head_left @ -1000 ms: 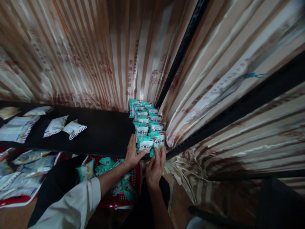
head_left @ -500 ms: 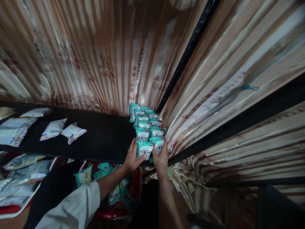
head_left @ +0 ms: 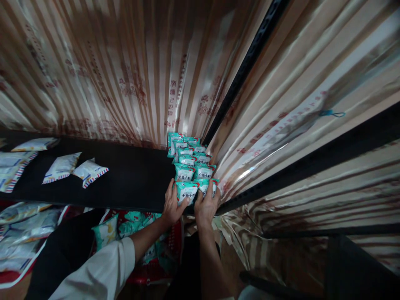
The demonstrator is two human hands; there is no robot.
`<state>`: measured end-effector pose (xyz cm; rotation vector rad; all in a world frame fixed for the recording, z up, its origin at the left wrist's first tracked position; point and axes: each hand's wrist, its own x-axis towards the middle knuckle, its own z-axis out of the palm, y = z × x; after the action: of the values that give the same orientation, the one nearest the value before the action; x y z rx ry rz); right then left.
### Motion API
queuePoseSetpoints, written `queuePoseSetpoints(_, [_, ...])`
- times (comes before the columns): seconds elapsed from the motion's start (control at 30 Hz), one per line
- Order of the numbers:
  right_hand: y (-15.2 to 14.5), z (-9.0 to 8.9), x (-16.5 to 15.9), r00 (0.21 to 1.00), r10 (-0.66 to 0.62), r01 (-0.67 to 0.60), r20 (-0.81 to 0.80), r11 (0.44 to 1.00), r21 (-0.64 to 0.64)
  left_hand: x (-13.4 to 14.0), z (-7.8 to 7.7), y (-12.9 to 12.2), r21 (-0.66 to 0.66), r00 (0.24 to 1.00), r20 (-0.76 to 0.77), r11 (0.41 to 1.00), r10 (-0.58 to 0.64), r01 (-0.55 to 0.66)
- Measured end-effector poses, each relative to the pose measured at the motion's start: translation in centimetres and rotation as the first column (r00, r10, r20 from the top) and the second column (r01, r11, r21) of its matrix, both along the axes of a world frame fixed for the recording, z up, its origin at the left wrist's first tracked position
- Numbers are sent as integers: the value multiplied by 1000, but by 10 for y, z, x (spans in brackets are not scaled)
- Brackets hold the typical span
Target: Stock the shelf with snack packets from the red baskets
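Teal-and-white snack packets (head_left: 185,173) stand in two columns at the right end of a black shelf (head_left: 131,175). My left hand (head_left: 173,204) grips the front left snack packet (head_left: 186,191), fingers along its left side and thumb across its lower front. At the front of the other column, my right hand (head_left: 206,206) is closed on the front right snack packet (head_left: 203,183), with fingertips over its face. That packet is partly hidden by the fingers. Both packets sit upright, side by side, near the shelf's front edge.
White packets with striped edges (head_left: 62,167) lie farther left on the shelf. Below it, a red basket (head_left: 150,277) holds more teal packets, and another red-and-white container (head_left: 23,275) holds pale packets. A black upright post (head_left: 240,79) and striped sheeting (head_left: 131,62) border the shelf.
My right hand has shifted slightly left, its fingers now bent over the front of the right packet. My left hand keeps its place on the left packet. The view has turned slightly.
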<state>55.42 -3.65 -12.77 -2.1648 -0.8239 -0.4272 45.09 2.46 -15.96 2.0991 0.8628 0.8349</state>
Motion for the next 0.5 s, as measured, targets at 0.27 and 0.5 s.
queuePoseSetpoints(0.27, [0, -1, -4, 999, -26, 25, 19, 999, 40, 4, 2, 0, 30, 998, -61, 1000, -3, 5])
queuePoseSetpoints(0.5, [-4, 3, -6, 982, -16, 31, -188, 996, 78, 1, 4, 3, 41, 996, -75, 998, -53, 56])
